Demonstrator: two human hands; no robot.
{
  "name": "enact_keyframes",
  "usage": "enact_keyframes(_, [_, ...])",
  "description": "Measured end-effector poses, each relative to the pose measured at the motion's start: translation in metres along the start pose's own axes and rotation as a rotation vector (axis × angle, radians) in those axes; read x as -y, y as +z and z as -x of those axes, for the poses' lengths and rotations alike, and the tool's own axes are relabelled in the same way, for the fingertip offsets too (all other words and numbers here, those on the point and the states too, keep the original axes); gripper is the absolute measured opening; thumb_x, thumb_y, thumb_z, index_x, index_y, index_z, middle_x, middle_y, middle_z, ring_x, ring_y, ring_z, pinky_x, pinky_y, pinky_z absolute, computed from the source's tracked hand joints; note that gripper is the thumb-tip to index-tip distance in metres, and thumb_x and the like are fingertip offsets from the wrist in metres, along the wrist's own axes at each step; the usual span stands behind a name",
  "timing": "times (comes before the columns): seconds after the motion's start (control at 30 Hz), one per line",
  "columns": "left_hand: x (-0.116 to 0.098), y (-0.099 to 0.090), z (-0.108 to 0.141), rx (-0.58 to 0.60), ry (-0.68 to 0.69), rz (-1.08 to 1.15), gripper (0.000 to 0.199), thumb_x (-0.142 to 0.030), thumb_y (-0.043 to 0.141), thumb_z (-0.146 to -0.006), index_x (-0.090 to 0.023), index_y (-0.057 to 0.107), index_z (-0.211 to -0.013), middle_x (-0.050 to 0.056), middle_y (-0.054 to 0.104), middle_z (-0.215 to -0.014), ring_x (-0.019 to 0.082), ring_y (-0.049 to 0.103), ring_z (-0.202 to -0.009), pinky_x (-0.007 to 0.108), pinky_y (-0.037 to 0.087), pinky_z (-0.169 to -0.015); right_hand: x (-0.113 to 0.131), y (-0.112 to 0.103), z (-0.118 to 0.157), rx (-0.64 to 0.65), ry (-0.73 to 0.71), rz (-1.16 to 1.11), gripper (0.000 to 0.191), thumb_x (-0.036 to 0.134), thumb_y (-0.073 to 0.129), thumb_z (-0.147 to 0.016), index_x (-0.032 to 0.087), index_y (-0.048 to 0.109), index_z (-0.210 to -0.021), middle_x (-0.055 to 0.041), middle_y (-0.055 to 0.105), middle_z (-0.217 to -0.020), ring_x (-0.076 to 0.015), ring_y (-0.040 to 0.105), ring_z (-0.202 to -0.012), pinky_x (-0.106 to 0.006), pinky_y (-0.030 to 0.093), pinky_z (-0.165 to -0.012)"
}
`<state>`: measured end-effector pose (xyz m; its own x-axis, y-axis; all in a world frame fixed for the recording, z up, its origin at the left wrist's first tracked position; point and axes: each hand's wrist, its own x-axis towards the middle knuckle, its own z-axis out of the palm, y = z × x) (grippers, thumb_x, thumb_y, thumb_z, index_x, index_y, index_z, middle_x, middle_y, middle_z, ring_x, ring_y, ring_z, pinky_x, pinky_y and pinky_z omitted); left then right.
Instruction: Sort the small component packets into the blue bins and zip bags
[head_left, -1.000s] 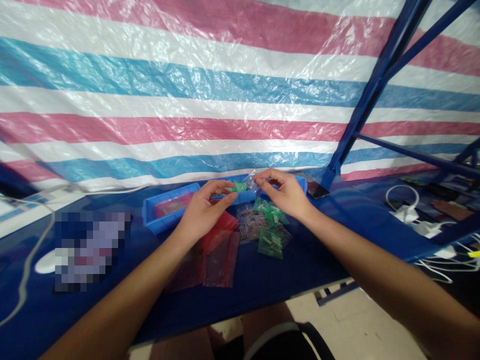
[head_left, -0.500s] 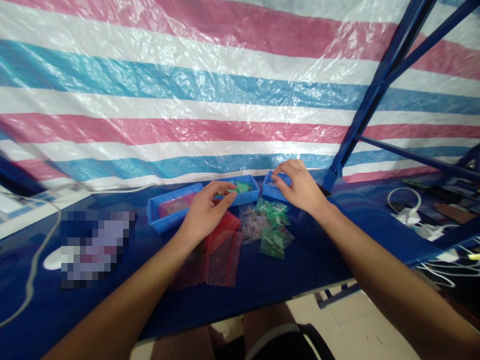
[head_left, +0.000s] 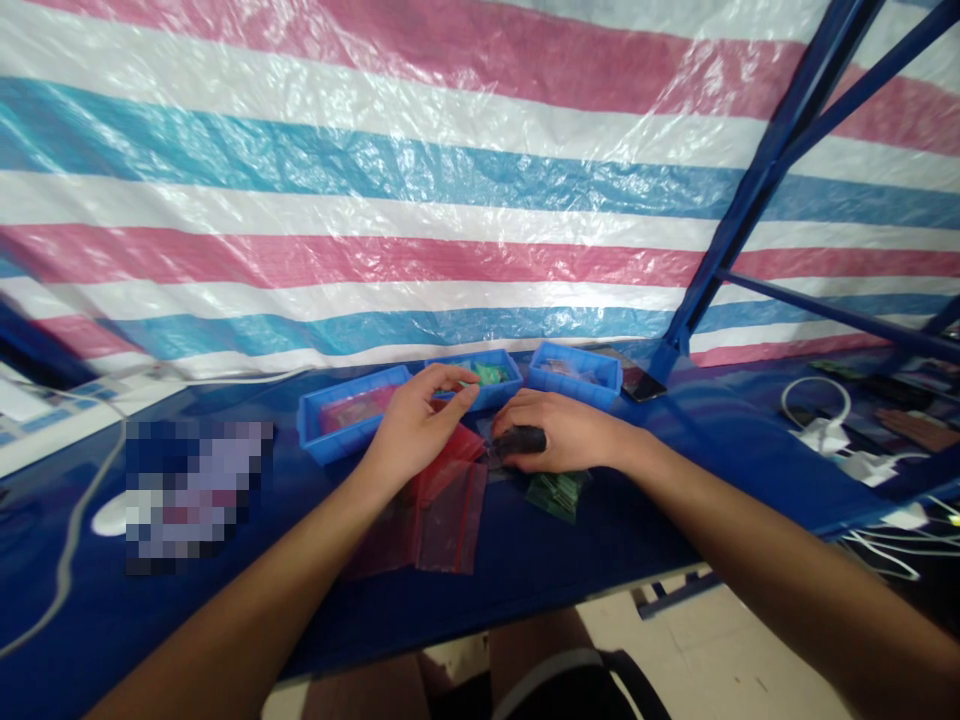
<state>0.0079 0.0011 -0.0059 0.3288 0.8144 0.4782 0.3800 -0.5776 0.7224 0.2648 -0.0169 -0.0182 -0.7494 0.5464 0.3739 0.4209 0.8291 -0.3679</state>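
Observation:
My left hand (head_left: 424, 420) hovers in front of the middle blue bin (head_left: 487, 400), its fingers curved, thumb and fingertips slightly apart, with nothing visible between them. Below it lie red zip bags (head_left: 450, 515), some overlapping. My right hand (head_left: 574, 430) is low over a pile of small bags, fingers curled down and closed; a dark patch shows between thumb and fingers, and what they grip is hidden. A green bag (head_left: 556, 494) with small metal-looking pieces shows below that hand. Clear bags (head_left: 495, 462) peek out to its left.
The left blue bin (head_left: 319, 440) holds red bags, the middle one green bags, and the right blue bin (head_left: 611, 380) clear ones. A dark phone-like slab (head_left: 646, 386) lies beside it. White cables (head_left: 817, 430) are at right. A white mouse-like object (head_left: 112, 515) sits at left.
My right hand has come from above the right bin down and left onto the pile of bags, uncovering that bin. My left hand has barely moved.

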Motion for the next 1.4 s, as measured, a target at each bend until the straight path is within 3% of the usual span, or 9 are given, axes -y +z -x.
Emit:
enact_keyframes(0.17, [0.003, -0.001, -0.001, -0.002, 0.001, -0.007, 0.034, -0.053, 0.070, -0.102, -0.023, 0.081, -0.116, 0.008, 0.080, -0.119, 0.028, 0.074, -0.108, 0.037, 0.055, -0.087, -0.005, 0.003, 0.001, -0.057, 0.037, -0.003, 0.025, 0.004, 0.068, -0.092, 0.022, 0.077, -0.108, -0.0050, 0.083, -0.107, -0.0227, 0.078, -0.099, -0.035, 0.057, -0.092])
enact_keyframes(0.37, [0.003, -0.001, -0.001, -0.001, 0.004, 0.001, 0.033, -0.053, 0.071, -0.102, -0.024, 0.081, -0.115, 0.007, 0.081, -0.115, 0.027, 0.075, -0.106, 0.038, 0.055, -0.089, -0.005, -0.001, 0.003, -0.151, 0.081, -0.063, 0.023, 0.009, 0.070, -0.094, 0.022, 0.077, -0.112, -0.0055, 0.083, -0.111, -0.0220, 0.079, -0.101, -0.034, 0.058, -0.092])
enact_keyframes(0.5, [0.004, 0.000, 0.000, 0.014, 0.005, -0.012, 0.031, -0.052, 0.070, -0.103, -0.025, 0.081, -0.114, 0.007, 0.081, -0.117, 0.027, 0.075, -0.108, 0.037, 0.055, -0.088, -0.001, -0.001, 0.002, -0.045, 0.049, -0.032, 0.032, 0.026, 0.086, -0.091, 0.022, 0.077, -0.121, -0.0083, 0.082, -0.121, -0.0282, 0.076, -0.115, -0.041, 0.057, -0.105])
enact_keyframes(0.6, [0.004, 0.000, 0.000, 0.021, 0.007, -0.019, 0.030, -0.051, 0.070, -0.103, -0.025, 0.081, -0.113, 0.006, 0.081, -0.117, 0.027, 0.075, -0.109, 0.038, 0.055, -0.090, 0.000, 0.000, 0.001, -0.013, 0.047, -0.030, 0.024, 0.013, 0.075, -0.095, 0.022, 0.078, -0.117, -0.0071, 0.084, -0.114, -0.0257, 0.078, -0.109, -0.039, 0.058, -0.100])
enact_keyframes(0.7, [0.001, -0.001, 0.000, 0.030, 0.005, -0.014, 0.031, -0.052, 0.070, -0.103, -0.024, 0.081, -0.112, 0.007, 0.082, -0.116, 0.027, 0.076, -0.108, 0.038, 0.056, -0.091, 0.001, 0.001, 0.001, -0.084, 0.066, -0.081, 0.024, 0.008, 0.067, -0.097, 0.021, 0.079, -0.113, -0.0060, 0.084, -0.110, -0.0222, 0.080, -0.099, -0.035, 0.059, -0.092])
enact_keyframes(0.9, [-0.011, 0.001, 0.005, 0.152, -0.009, 0.129, 0.040, -0.055, 0.079, -0.097, -0.024, 0.078, -0.124, 0.009, 0.082, -0.126, 0.030, 0.079, -0.115, 0.041, 0.061, -0.099, -0.001, 0.007, -0.003, -0.384, 0.232, -0.487, 0.017, 0.030, 0.073, -0.100, 0.024, 0.081, -0.114, -0.0045, 0.085, -0.107, -0.0213, 0.080, -0.092, -0.035, 0.062, -0.088])
enact_keyframes(1.1, [-0.003, 0.009, 0.006, 0.153, -0.043, 0.212, 0.040, -0.053, 0.080, -0.097, -0.023, 0.075, -0.123, 0.009, 0.086, -0.117, 0.030, 0.082, -0.109, 0.047, 0.063, -0.103, 0.000, 0.015, -0.013, -0.572, 0.353, -0.888, 0.039, 0.044, 0.095, -0.081, 0.025, 0.076, -0.110, -0.0007, 0.080, -0.093, -0.0192, 0.078, -0.080, -0.036, 0.068, -0.080])
enact_keyframes(1.27, [0.001, 0.007, 0.003, 0.054, -0.055, 0.211, 0.041, -0.052, 0.082, -0.095, -0.022, 0.075, -0.120, 0.009, 0.086, -0.109, 0.029, 0.083, -0.101, 0.045, 0.063, -0.099, 0.000, 0.016, -0.016, -0.617, 0.391, -0.957, 0.044, 0.046, 0.099, -0.076, 0.024, 0.074, -0.106, 0.0004, 0.080, -0.091, -0.0189, 0.079, -0.081, -0.036, 0.069, -0.080])
enact_keyframes(1.4, [-0.002, 0.006, 0.003, 0.069, -0.050, 0.223, 0.045, -0.052, 0.084, -0.094, -0.022, 0.073, -0.125, 0.009, 0.085, -0.111, 0.029, 0.082, -0.103, 0.045, 0.062, -0.100, 0.001, 0.016, -0.017, -0.595, 0.414, -0.958, 0.046, 0.044, 0.101, -0.073, 0.023, 0.074, -0.104, -0.0003, 0.083, -0.090, -0.0173, 0.077, -0.073, -0.034, 0.067, -0.077])
